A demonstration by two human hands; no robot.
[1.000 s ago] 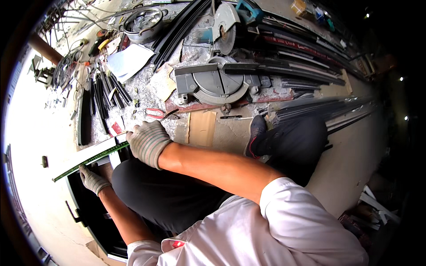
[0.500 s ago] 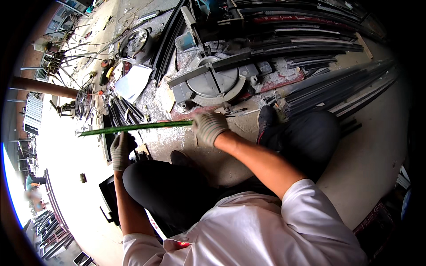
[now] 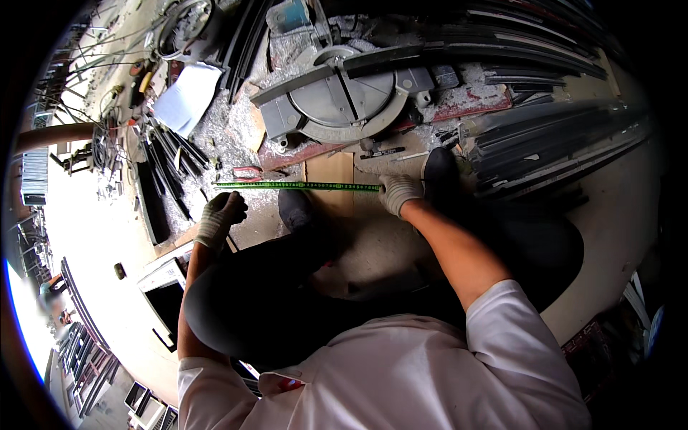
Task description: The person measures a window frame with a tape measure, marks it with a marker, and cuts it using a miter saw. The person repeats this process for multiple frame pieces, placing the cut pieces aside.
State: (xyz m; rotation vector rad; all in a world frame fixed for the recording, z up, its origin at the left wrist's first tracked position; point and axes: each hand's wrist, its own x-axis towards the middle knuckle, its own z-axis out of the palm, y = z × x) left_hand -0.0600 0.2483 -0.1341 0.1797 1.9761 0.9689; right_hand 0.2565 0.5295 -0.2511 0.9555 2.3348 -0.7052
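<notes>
Stretched level in front of me is the green blade of a tape measure; its free end points left. My right hand, in a striped knit glove, is closed at the blade's right end, hiding the case. Just below the free end and apart from it, my left hand, gloved alike, has its dark-coated fingers curled; whatever they hold, if anything, is hidden. Red-handled pliers lie on the floor just beyond the blade. A piece of cardboard lies partly beneath it, and a black marker rests beyond my right hand.
A grey mitre saw stands ahead amid metal shavings. Long dark metal profiles are stacked right; short dark pieces lie left near white paper sheets. My shoes are close to the blade. Another person is far left.
My view has shifted, and the saw sits higher in it. My right hand and the tape blade have moved right; the blade has turned from a slight slant to level, its markings now showing.
</notes>
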